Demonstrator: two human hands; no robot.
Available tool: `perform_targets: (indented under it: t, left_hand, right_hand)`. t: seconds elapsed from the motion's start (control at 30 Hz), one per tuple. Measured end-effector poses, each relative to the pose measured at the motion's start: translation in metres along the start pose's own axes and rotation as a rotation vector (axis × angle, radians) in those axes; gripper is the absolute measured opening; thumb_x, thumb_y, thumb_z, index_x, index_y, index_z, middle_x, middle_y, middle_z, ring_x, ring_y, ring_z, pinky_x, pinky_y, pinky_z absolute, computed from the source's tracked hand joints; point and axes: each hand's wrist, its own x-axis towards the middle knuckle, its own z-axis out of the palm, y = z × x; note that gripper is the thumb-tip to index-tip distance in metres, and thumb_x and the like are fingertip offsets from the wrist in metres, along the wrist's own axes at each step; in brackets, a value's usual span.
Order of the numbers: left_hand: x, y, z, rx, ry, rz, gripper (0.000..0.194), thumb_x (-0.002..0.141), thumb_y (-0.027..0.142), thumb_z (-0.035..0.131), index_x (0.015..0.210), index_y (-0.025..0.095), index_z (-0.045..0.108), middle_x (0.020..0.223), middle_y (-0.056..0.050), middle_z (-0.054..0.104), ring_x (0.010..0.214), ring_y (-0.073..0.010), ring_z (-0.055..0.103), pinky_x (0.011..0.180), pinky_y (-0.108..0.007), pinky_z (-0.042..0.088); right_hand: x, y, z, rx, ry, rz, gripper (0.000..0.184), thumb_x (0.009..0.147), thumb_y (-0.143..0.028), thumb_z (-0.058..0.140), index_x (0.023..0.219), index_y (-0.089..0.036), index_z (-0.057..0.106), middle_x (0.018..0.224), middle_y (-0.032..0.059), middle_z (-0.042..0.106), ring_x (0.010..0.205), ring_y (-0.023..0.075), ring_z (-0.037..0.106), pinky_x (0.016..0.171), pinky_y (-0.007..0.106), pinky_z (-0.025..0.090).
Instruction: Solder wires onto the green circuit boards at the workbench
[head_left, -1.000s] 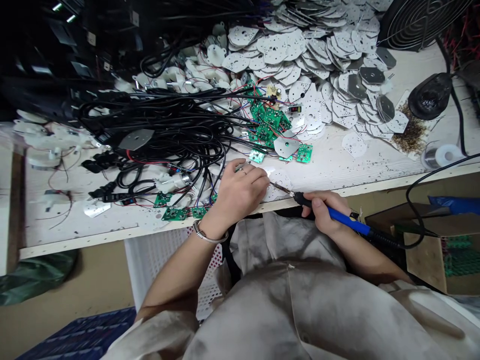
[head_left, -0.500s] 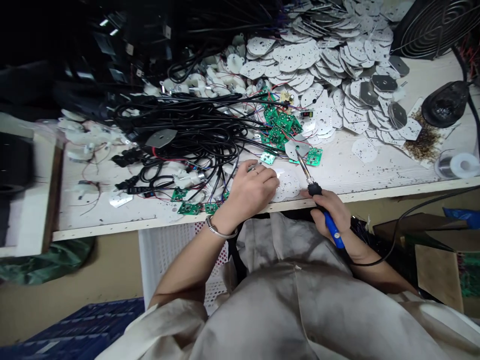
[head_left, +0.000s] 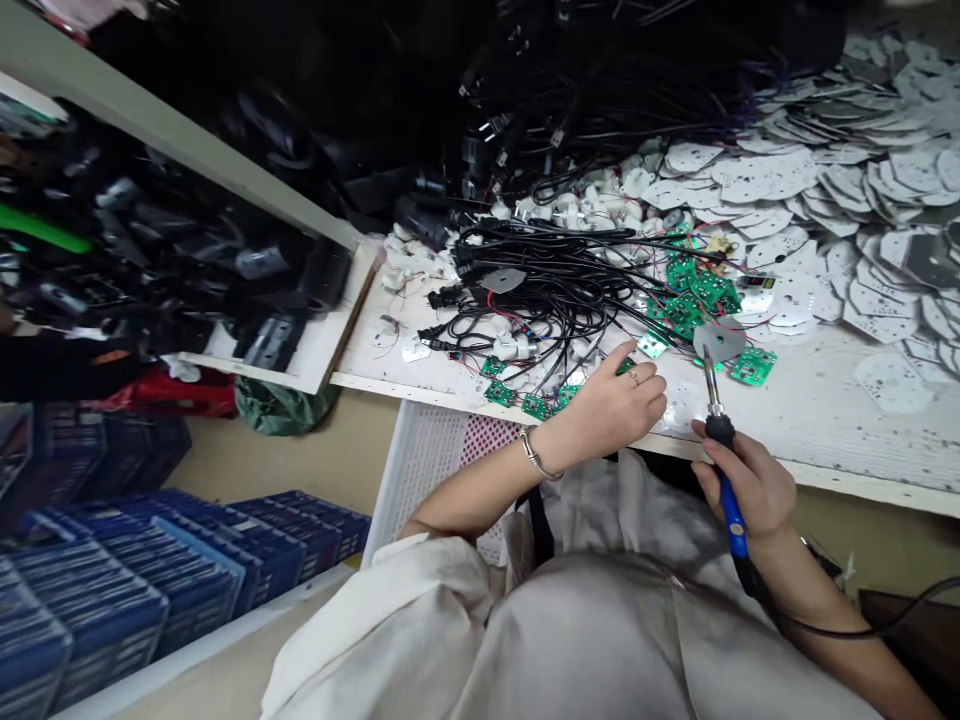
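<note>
My left hand [head_left: 619,400], wearing a ring and a metal bangle, rests on the white bench top [head_left: 825,420]. Its fingertips are beside a small green circuit board [head_left: 651,345]; anything pinched there is too small to tell. My right hand [head_left: 742,485] grips a blue-handled soldering iron [head_left: 733,520], its thin metal tip [head_left: 709,375] raised toward a grey perforated disc [head_left: 718,340]. A green circuit board [head_left: 752,366] lies next to that disc. More green boards [head_left: 686,310] sit among black cables [head_left: 540,290] and white perforated discs [head_left: 765,175].
Small white motor units [head_left: 510,347] with wires lie along the bench, whose front edge [head_left: 862,480] runs close to my body. Below stand a white perforated crate [head_left: 450,460] and stacked blue crates [head_left: 172,560]. Dark goods fill a shelf [head_left: 150,250] at left.
The view has swung, showing more floor and crates at left. The iron has turned from lying low to pointing up at the grey disc. My left hand stays on the bench.
</note>
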Motion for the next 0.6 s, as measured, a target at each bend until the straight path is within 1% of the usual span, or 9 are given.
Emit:
perform_targets:
  t: [0.07,0.13,0.2,0.27,0.3,0.33,0.4,0.47,0.6]
  left_hand:
    - [-0.009,-0.007,-0.006,-0.035,0.062,-0.042,0.019,0.098,0.018,0.045,0.092,0.019,0.064,0.103,-0.002,0.069,0.104,-0.0166,0.06,0.11,-0.045,0.037]
    - [-0.027,-0.028,-0.013,-0.055,0.147,-0.163,0.015,0.096,0.021,0.049,0.098,0.02,0.064,0.106,-0.001,0.069,0.103,-0.015,0.061,0.103,-0.04,0.043]
    - [-0.058,-0.061,-0.022,-0.024,0.236,-0.397,0.015,0.096,0.024,0.05,0.099,0.019,0.064,0.104,-0.002,0.07,0.097,-0.0142,0.062,0.09,-0.034,0.05]
    - [-0.1,-0.103,-0.031,0.057,0.301,-0.707,0.018,0.095,0.028,0.05,0.098,0.019,0.066,0.101,-0.002,0.069,0.093,-0.0147,0.063,0.079,-0.032,0.051]
    - [-0.123,-0.124,-0.035,0.127,0.357,-0.855,0.02,0.094,0.034,0.052,0.093,0.021,0.067,0.095,0.0,0.068,0.084,-0.0137,0.062,0.072,-0.031,0.05]
    - [-0.147,-0.143,-0.039,0.17,0.386,-0.931,0.024,0.093,0.039,0.053,0.088,0.021,0.067,0.089,0.0,0.067,0.073,-0.0128,0.059,0.065,-0.032,0.048]
    - [-0.189,-0.174,-0.045,0.227,0.435,-1.017,0.037,0.094,0.048,0.047,0.075,0.02,0.063,0.069,0.002,0.06,0.059,-0.0109,0.048,0.058,-0.033,0.042]
    - [-0.221,-0.193,-0.047,0.237,0.432,-1.048,0.044,0.095,0.052,0.043,0.07,0.021,0.06,0.06,0.003,0.053,0.056,-0.0106,0.042,0.059,-0.033,0.039]
    - [-0.245,-0.207,-0.044,0.109,0.266,-0.995,0.043,0.087,0.061,0.053,0.075,0.022,0.065,0.065,0.002,0.055,0.062,-0.0121,0.047,0.066,-0.034,0.042]
  right_hand:
    - [-0.001,0.001,0.0,-0.015,0.014,-0.012,0.025,0.089,-0.023,0.061,0.114,-0.019,0.059,0.098,0.0098,0.072,0.081,0.0178,0.069,0.067,0.023,0.054]
    - [-0.002,0.002,0.0,-0.031,0.012,-0.014,0.022,0.089,-0.026,0.062,0.11,-0.02,0.06,0.096,0.0085,0.073,0.078,0.0171,0.07,0.066,0.023,0.053]
    - [-0.002,0.003,-0.001,-0.044,0.004,-0.014,0.018,0.09,-0.027,0.061,0.108,-0.021,0.06,0.096,0.0074,0.073,0.078,0.0163,0.07,0.064,0.022,0.053]
    - [-0.002,0.003,-0.002,-0.056,0.002,-0.022,0.017,0.09,-0.026,0.06,0.107,-0.023,0.06,0.095,0.0067,0.073,0.077,0.016,0.071,0.063,0.022,0.053]
    - [-0.002,0.004,-0.002,-0.06,0.011,-0.029,0.017,0.09,-0.026,0.061,0.107,-0.023,0.061,0.094,0.0065,0.073,0.077,0.0161,0.071,0.063,0.022,0.054]
    - [-0.002,0.004,-0.002,-0.064,0.023,-0.035,0.019,0.089,-0.025,0.062,0.108,-0.023,0.061,0.094,0.0064,0.073,0.076,0.0163,0.071,0.063,0.022,0.054]
    - [-0.002,0.004,-0.002,-0.068,0.04,-0.046,0.024,0.088,-0.024,0.063,0.112,-0.023,0.061,0.093,0.0062,0.073,0.076,0.0168,0.071,0.063,0.023,0.054]
    - [-0.002,0.004,-0.002,-0.066,0.046,-0.055,0.029,0.087,-0.023,0.064,0.115,-0.022,0.061,0.092,0.0065,0.073,0.075,0.0171,0.07,0.063,0.023,0.054]
    - [-0.001,0.003,-0.004,-0.052,0.014,-0.04,0.03,0.086,-0.019,0.064,0.116,-0.021,0.06,0.096,0.0071,0.073,0.078,0.0167,0.07,0.065,0.022,0.053]
